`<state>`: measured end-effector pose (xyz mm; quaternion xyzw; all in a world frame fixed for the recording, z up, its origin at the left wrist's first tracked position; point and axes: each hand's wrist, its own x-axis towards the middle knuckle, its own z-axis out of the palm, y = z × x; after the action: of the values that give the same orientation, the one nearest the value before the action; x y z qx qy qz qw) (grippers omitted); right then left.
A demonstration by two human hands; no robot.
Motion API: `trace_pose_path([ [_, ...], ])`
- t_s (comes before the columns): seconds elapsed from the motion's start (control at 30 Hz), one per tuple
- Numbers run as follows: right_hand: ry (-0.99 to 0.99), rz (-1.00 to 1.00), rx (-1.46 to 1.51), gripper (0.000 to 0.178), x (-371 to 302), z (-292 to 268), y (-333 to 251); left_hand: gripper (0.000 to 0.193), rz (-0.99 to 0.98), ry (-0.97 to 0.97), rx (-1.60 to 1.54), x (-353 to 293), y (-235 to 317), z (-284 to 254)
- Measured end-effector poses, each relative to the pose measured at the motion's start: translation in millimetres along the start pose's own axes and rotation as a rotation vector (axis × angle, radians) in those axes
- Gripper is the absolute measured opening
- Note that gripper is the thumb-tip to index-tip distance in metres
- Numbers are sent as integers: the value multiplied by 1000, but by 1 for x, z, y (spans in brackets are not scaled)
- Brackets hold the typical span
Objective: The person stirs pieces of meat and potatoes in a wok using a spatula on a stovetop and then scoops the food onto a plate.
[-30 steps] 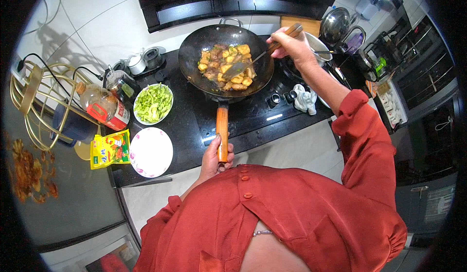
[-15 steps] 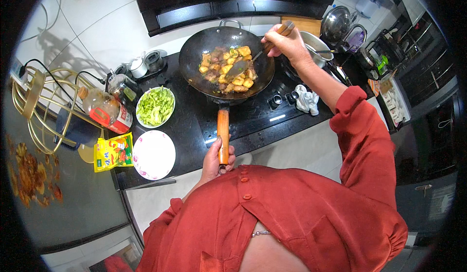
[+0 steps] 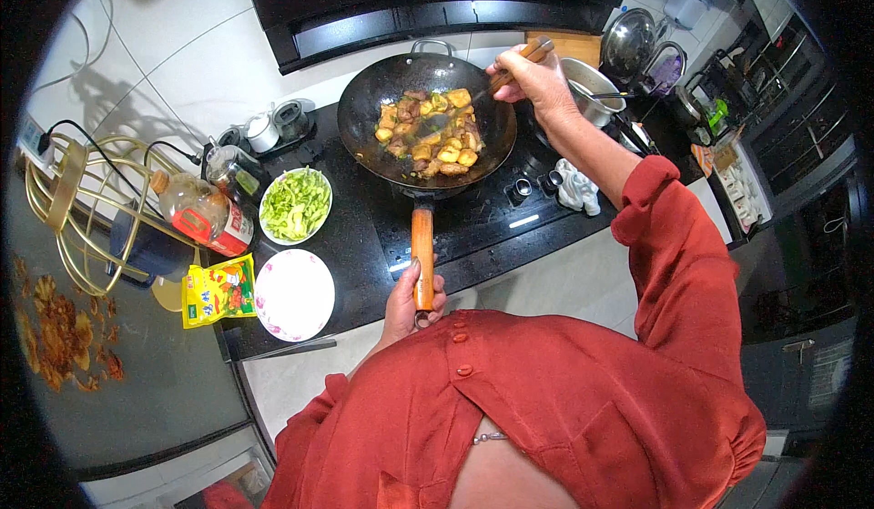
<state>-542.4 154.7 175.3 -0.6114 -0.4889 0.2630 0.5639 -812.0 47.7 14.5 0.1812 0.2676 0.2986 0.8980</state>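
Observation:
A black wok (image 3: 364, 117) full of browned, yellowish food chunks (image 3: 432, 136) sits on the dark cooktop (image 3: 492, 218). My left hand (image 3: 410, 304) grips the end of its orange wooden handle (image 3: 421, 254), close to my body. My right hand (image 3: 537, 76) is over the wok's right rim, closed on the wooden handle of a spatula (image 3: 505, 70) whose blade reaches down into the food.
Left of the wok stand a bowl of chopped greens (image 3: 295, 205), an empty white plate (image 3: 293, 293), a yellow seasoning packet (image 3: 218, 290) and an oil bottle (image 3: 198, 213). A gold wire rack (image 3: 86, 208) is far left. Pots and a lid (image 3: 628, 45) stand behind right; a white cloth (image 3: 575, 188) lies on the cooktop.
My right hand has shifted the spatula across the wok, and the food pieces have been pushed about. My left hand has kept its grip on the wok handle.

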Motion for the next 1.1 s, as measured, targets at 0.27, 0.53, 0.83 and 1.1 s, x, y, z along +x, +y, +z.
trace_pose_path([
  [0.27, 14, 75, 69, 19, 0, 31, 25, 38, -14, 23, 15, 1, 0, 2],
  [0.53, -58, 17, -48, 21, 8, 24, 5, 37, -8, -10, -3, -1, 3, 7],
  [0.83, -34, -77, 12, 22, -8, 26, -6, 38, -11, 8, 21, 0, 1, 1],
  [1.1, 8, 109, 63, 23, 2, 22, 19, 37, -23, -7, -1, -1, 4, 4],
])
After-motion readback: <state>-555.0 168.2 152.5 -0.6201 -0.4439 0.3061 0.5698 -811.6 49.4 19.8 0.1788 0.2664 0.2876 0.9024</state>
